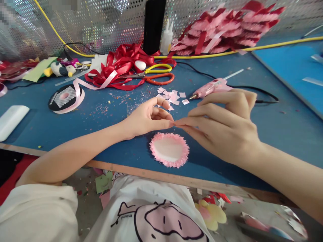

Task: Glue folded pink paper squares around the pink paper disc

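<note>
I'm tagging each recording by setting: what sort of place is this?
Probably a craft workshop: a glue gun, scissors and tangled red ribbon lie on the blue worktable.

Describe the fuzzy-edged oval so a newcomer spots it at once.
On the blue table, find the wooden front edge, then look just beyond it, below where the left hand and right hand meet in view. There lies a pale oval, fringed in fluffy pink. It is bigger, rounded and fuzzy-edged, unlike the small pink squares beyond the hands.
</note>
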Demonstrator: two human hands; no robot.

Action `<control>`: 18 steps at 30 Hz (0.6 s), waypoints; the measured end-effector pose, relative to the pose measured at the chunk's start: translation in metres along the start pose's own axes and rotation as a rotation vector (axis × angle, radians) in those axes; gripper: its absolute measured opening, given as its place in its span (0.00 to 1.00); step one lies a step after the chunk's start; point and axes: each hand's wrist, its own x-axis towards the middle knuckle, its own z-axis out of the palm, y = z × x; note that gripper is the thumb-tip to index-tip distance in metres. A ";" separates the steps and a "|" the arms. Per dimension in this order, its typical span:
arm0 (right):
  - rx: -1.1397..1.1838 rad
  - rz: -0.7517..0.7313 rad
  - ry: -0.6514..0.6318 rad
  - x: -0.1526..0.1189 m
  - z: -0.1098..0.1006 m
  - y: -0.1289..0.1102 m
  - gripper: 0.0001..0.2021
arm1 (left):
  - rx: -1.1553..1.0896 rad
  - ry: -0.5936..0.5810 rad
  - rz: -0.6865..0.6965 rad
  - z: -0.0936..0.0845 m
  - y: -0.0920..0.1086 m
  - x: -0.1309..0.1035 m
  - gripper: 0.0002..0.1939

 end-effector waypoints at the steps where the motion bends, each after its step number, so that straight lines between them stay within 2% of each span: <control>1: 0.008 0.002 -0.003 0.001 0.000 -0.001 0.07 | 0.010 0.004 0.006 0.000 0.000 0.000 0.32; 5: 0.082 0.073 -0.024 0.002 -0.002 -0.002 0.10 | 0.042 0.013 0.033 0.002 0.000 -0.001 0.28; 8: 0.156 0.115 -0.086 0.002 -0.004 -0.002 0.12 | 0.045 0.006 0.048 0.002 0.000 -0.001 0.28; 14: 0.164 0.082 -0.059 0.003 -0.003 -0.001 0.05 | 0.043 -0.008 0.018 0.004 0.003 -0.002 0.32; 18: 0.126 0.072 -0.057 0.004 -0.004 -0.003 0.04 | 0.065 -0.012 0.018 0.004 0.003 -0.002 0.28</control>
